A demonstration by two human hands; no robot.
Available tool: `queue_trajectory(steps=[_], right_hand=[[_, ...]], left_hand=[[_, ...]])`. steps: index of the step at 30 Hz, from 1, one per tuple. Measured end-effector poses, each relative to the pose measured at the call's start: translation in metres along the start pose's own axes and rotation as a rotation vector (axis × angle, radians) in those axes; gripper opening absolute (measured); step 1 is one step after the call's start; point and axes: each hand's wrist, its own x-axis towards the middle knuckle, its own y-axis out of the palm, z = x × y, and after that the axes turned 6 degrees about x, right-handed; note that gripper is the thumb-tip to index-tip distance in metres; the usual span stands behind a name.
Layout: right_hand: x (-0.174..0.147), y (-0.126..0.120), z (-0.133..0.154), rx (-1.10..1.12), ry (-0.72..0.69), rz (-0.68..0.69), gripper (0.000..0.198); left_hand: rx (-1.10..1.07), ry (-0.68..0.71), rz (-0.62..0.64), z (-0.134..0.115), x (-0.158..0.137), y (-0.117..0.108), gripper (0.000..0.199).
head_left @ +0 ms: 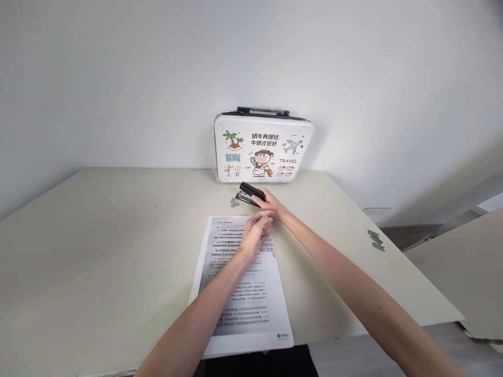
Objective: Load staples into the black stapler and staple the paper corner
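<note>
A black stapler (252,191) is in my right hand (272,202), whose fingers close around its rear end. It stands on the table just beyond the paper's top edge, front end pointing left. My left hand (257,229) hovers over the upper right part of a stack of printed paper (243,309), its fingers curled together. Whatever may be between them is hidden. The forearm covers part of the text. Close to the stapler's front lie small grey staple strips (234,203).
A white carry case (264,152) with cartoon prints leans against the wall at the table's back. Several grey staple strips (376,241) lie near the right edge of the table (118,251). The paper's lower end reaches the table's front edge.
</note>
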Motion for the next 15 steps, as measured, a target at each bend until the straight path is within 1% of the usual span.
queue_trajectory(steps=[2, 4, 5, 6, 7, 9, 11, 13, 15], right_hand=[[-0.009, -0.006, 0.003, 0.021, -0.004, -0.012, 0.043], [-0.028, -0.017, 0.009, 0.03, -0.029, -0.08, 0.045], [-0.04, -0.024, 0.014, 0.028, -0.055, -0.123, 0.045], [-0.053, -0.03, 0.019, 0.017, -0.109, -0.175, 0.042], [-0.066, -0.035, 0.026, -0.001, -0.173, -0.199, 0.039], [-0.09, -0.043, 0.039, -0.076, -0.291, -0.148, 0.032], [-0.109, -0.046, 0.049, -0.174, -0.355, -0.047, 0.03], [-0.121, -0.044, 0.054, -0.253, -0.355, 0.033, 0.029], [-0.127, -0.04, 0.054, -0.285, -0.322, 0.055, 0.025]], left_hand=[[-0.036, -0.01, -0.023, -0.002, 0.0, -0.001, 0.03], [-0.093, -0.034, -0.047, -0.003, 0.001, -0.001, 0.028], [-0.132, -0.049, -0.059, -0.004, 0.002, -0.001, 0.026], [-0.178, -0.069, -0.07, -0.005, 0.003, -0.001, 0.024], [-0.227, -0.094, -0.083, -0.005, 0.004, -0.001, 0.023], [-0.312, -0.15, -0.113, -0.005, 0.007, -0.002, 0.021], [-0.358, -0.206, -0.117, -0.006, 0.009, -0.002, 0.028], [-0.356, -0.246, -0.073, -0.007, 0.009, -0.002, 0.034], [-0.328, -0.263, -0.002, -0.008, 0.007, -0.001, 0.038]])
